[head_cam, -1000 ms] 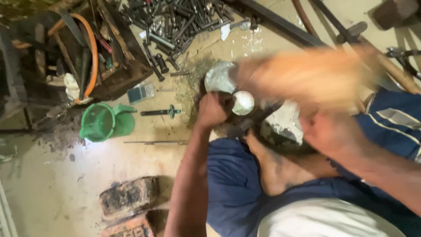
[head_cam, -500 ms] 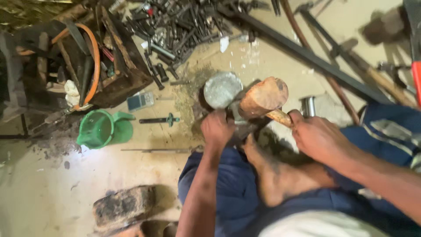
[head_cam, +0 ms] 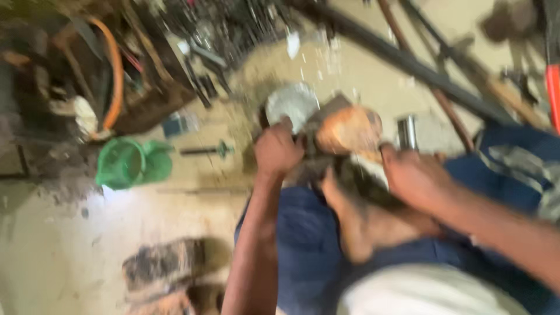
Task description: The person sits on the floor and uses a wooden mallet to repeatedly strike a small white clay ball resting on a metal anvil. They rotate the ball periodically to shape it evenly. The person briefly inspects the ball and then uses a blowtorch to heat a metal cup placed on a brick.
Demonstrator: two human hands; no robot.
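The whole view is smeared, so fine detail is lost. No packet or label can be read; the nearest thing to one is a small bluish flat box (head_cam: 175, 123) on the pale floor, just right of the dark cluttered heap at the far left. Near it lies a bright green plastic scoop-shaped tub (head_cam: 131, 163), and between the tub and the hands a thin dark rod tool (head_cam: 204, 150) lies flat.

The person sits low on the floor in blue trousers, one bare foot (head_cam: 356, 224) tucked in under the work. The left hand (head_cam: 277, 153) is closed into a fist around something dark and small that I cannot make out; its knuckles sit just near of a round grey metal disc (head_cam: 293, 104), touching or almost touching its near edge. The right hand (head_cam: 417, 178) is wrapped around a handle, and the rounded, worn wooden mallet head (head_cam: 349, 129) sits just left of that hand, right of the left fist and close against the disc's right side.

A short shiny metal cylinder (head_cam: 407, 133) stands upright just beyond the right hand. Long dark steel bars (head_cam: 408, 61) run diagonally across the far floor. A rough dark brick (head_cam: 166, 271) lies near left.
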